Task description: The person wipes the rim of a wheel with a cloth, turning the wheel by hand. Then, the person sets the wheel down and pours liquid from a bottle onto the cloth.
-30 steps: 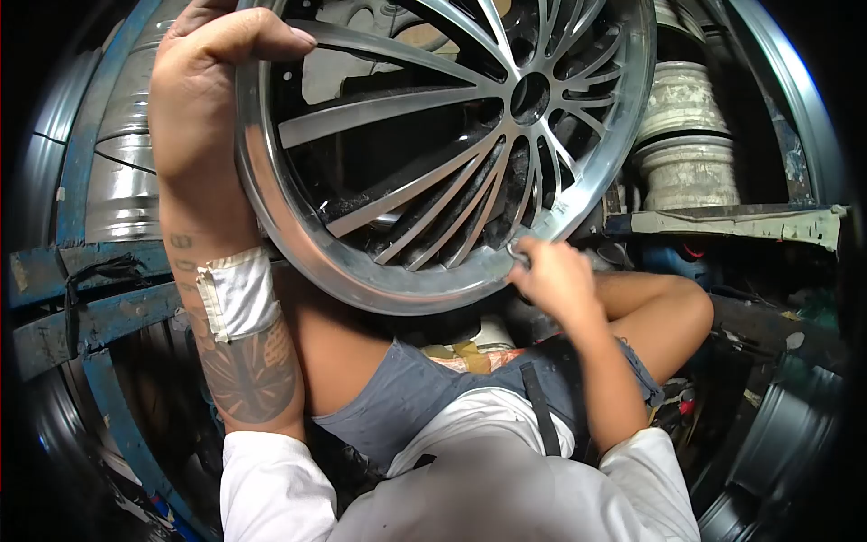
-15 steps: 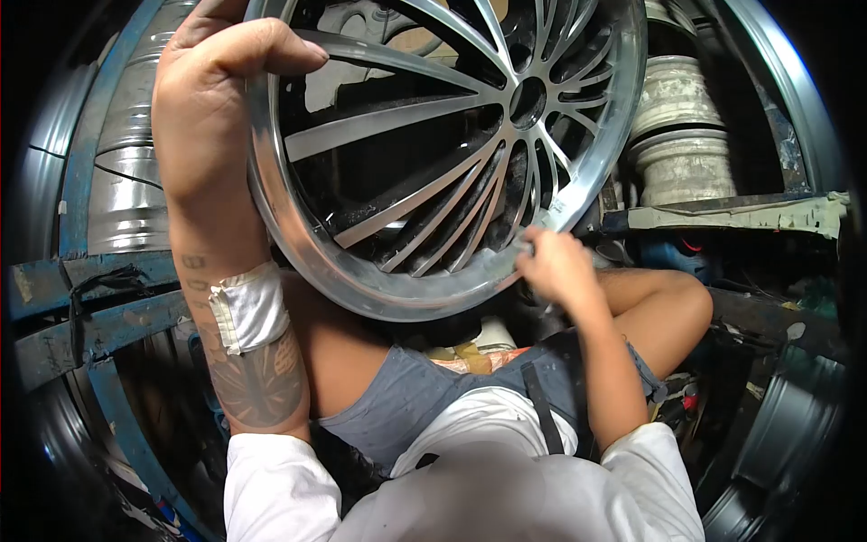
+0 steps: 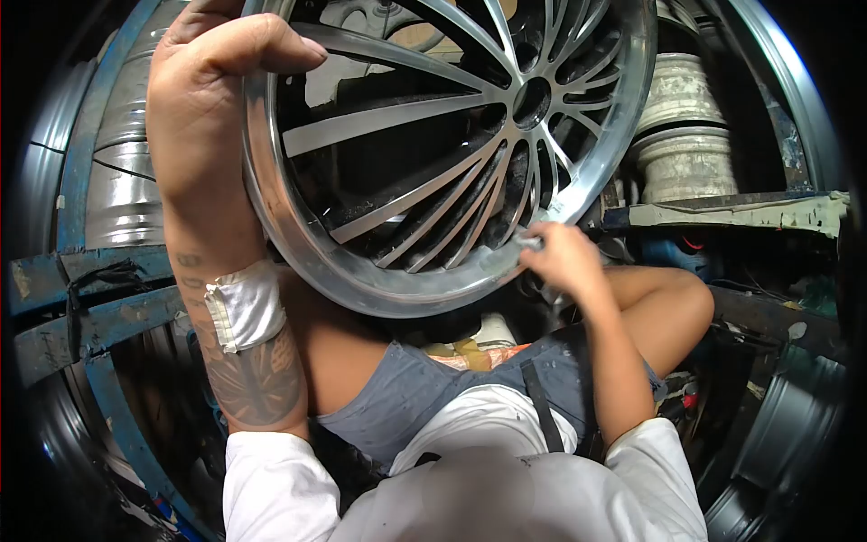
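A large alloy wheel (image 3: 503, 98) with bright metal spokes and dark gaps stands tilted in front of me, over my lap. My left hand (image 3: 212, 77) grips its rim at the upper left, thumb bent over the edge; the other fingers are mostly hidden behind. Against the lower right of the rim's lip, my right hand (image 3: 564, 257) is closed on a small grey piece (image 3: 531, 242), slightly blurred; I cannot tell what it is. The lip there looks hazy and whitish, while its left side is shinier. A white cloth patch (image 3: 251, 307) is wrapped on my left forearm.
Stacked wheels stand on both sides: silvery ones (image 3: 126, 199) at left, whitish worn ones (image 3: 686, 163) at right. Blue metal rack beams (image 3: 99, 280) run close by my left arm. A pale ledge (image 3: 741, 212) lies right of the wheel. Dark wheels (image 3: 790, 420) sit lower right.
The wheel has shifted slightly, its right side moving to the right. My right hand has moved a little along the lip, and the grey piece now shows at its fingertips. My left hand keeps its grip.
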`<state>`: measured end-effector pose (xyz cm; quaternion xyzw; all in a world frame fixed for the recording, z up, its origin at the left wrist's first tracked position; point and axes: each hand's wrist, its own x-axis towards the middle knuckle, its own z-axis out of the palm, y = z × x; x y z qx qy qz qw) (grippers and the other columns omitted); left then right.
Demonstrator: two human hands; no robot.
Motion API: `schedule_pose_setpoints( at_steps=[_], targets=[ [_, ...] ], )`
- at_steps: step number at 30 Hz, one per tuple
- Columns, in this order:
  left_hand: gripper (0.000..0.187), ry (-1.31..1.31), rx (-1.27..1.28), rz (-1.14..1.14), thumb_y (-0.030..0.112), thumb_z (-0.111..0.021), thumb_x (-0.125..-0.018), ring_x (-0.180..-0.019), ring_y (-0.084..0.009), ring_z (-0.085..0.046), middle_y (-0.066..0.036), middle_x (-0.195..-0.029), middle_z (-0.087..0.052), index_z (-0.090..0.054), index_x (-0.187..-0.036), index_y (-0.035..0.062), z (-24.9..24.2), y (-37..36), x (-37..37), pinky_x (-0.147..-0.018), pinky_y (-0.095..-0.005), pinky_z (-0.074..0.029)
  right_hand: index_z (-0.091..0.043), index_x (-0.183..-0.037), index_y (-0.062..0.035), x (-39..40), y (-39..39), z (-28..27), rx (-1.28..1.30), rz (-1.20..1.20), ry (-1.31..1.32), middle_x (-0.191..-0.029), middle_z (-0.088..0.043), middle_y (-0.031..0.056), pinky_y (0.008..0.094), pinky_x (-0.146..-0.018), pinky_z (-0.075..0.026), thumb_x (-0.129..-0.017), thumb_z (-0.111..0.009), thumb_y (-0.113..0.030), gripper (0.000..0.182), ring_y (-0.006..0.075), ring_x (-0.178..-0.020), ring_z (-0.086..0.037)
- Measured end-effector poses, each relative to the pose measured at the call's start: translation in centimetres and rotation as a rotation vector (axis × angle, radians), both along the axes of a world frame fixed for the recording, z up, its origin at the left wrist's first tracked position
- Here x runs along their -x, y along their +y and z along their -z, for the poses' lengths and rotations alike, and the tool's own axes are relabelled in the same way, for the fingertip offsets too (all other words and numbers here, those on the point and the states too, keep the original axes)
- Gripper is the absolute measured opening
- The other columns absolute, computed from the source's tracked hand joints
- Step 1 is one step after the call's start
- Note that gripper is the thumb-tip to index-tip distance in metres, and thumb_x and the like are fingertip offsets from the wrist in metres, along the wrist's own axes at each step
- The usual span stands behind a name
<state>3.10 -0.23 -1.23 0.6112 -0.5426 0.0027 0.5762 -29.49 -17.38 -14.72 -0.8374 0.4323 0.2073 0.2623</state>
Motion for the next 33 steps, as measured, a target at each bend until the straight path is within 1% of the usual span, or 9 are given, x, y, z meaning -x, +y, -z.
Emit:
schedule_pose_setpoints(
  at_steps=[2,10,18,20,24,27,28,30,33],
  targets=[
    [0.031,0.04,-0.034,-0.013,0.016,-0.053,-0.101,-0.101,-0.0199,-0.066,-0.014,-0.109,-0.066,-0.072,-0.095,-0.0074,-0.3,0.1,-0.4,-0.093,-0.0307,-0.052,-0.075,-0.116,-0.0139,0.1,-1.7,0.2,-0.102,0.054,-0.019,-0.102,-0.076,0.0208,0.0488,-0.09,-0.057,-0.078,-0.076,-0.032,0.042,0.0395,-0.098,-0.073],
    [0.025,0.193,0.019,-0.001,0.007,-0.058,-0.09,-0.098,-0.0179,-0.065,-0.013,-0.108,-0.067,-0.07,-0.105,-0.0092,-0.9,-1.0,1.5,-0.092,-0.0299,-0.052,-0.076,-0.113,-0.017,0.9,0.1,1.0,0.092,-0.075,-0.075,-0.095,-0.076,0.0174,0.0487,-0.087,-0.058,-0.077,-0.076,-0.031,0.038,0.0377,-0.092,-0.074],
    [0.041,0.369,0.017,-0.1,-0.001,-0.064,-0.078,-0.087,-0.0143,-0.061,-0.009,-0.101,-0.065,-0.067,-0.118,-0.0115,-1.4,-0.2,2.0,-0.087,-0.027,-0.05,-0.076,-0.111,-0.0158,0.7,1.1,1.8,0.06,-0.126,-0.113,-0.092,-0.077,0.0152,0.0472,-0.084,-0.059,-0.08,-0.074,-0.029,0.034,0.0353,-0.092,-0.075],
    [0.027,0.289,-0.013,-0.122,0.0,-0.063,-0.08,-0.085,-0.0131,-0.058,-0.008,-0.099,-0.063,-0.068,-0.106,-0.0084,-0.2,1.5,0.0,-0.085,-0.0257,-0.047,-0.076,-0.108,-0.0144,0.0,3.0,1.5,0.114,-0.247,-0.113,-0.09,-0.076,0.0168,0.0472,-0.08,-0.059,-0.08,-0.073,-0.027,0.031,0.0362,-0.088,-0.075],
    [0.008,0.27,-0.024,-0.142,0.001,-0.061,-0.084,-0.08,-0.0111,-0.053,-0.004,-0.092,-0.058,-0.067,-0.086,-0.0032,0.8,2.9,-1.3,-0.08,-0.0241,-0.042,-0.076,-0.104,-0.0103,1.2,0.2,1.6,0.096,-0.146,-0.185,-0.084,-0.076,0.0171,0.0484,-0.074,-0.06,-0.082,-0.066,-0.018,0.025,0.0363,-0.08,-0.075],
    [0.005,0.344,0.008,-0.199,0.002,-0.061,-0.084,-0.076,-0.011,-0.052,-0.002,-0.085,-0.053,-0.064,-0.085,-0.0027,0.8,2.9,-1.2,-0.078,-0.0237,-0.043,-0.074,-0.104,-0.0097,0.7,4.5,2.8,0.128,-0.187,-0.251,-0.08,-0.075,0.0173,0.0493,-0.068,-0.059,-0.083,-0.062,-0.013,0.024,0.0364,-0.077,-0.075],
    [0.006,0.335,-0.021,-0.178,0.003,-0.061,-0.084,-0.074,-0.0113,-0.052,-0.001,-0.083,-0.052,-0.061,-0.085,-0.0029,1.1,4.0,-2.7,-0.076,-0.0237,-0.044,-0.072,-0.109,-0.0127,0.5,4.7,2.7,0.063,-0.142,-0.204,-0.08,-0.074,0.0178,0.0507,-0.076,-0.058,-0.082,-0.068,-0.02,0.029,0.0384,-0.08,-0.074],
    [0.005,0.505,0.024,-0.166,0.002,-0.058,-0.084,-0.072,-0.0122,-0.055,-0.002,-0.08,-0.053,-0.059,-0.085,-0.0027,1.3,3.8,-2.5,-0.072,-0.0245,-0.047,-0.072,-0.11,-0.0126,1.7,4.0,2.0,0.021,-0.101,-0.287,-0.079,-0.073,0.0181,0.0501,-0.074,-0.058,-0.084,-0.068,-0.022,0.028,0.0396,-0.079,-0.073],
    [0.006,0.665,-0.04,0.029,-0.002,-0.053,-0.08,-0.072,-0.0148,-0.058,-0.005,-0.078,-0.056,-0.058,-0.082,-0.001,1.6,6.3,-6.5,-0.072,-0.0285,-0.052,-0.073,-0.114,-0.0131,3.9,2.2,-0.4,-0.047,-0.014,-0.386,-0.076,-0.072,0.0177,0.0459,-0.071,-0.057,-0.087,-0.069,-0.024,0.029,0.0389,-0.076,-0.072]
  ],
)
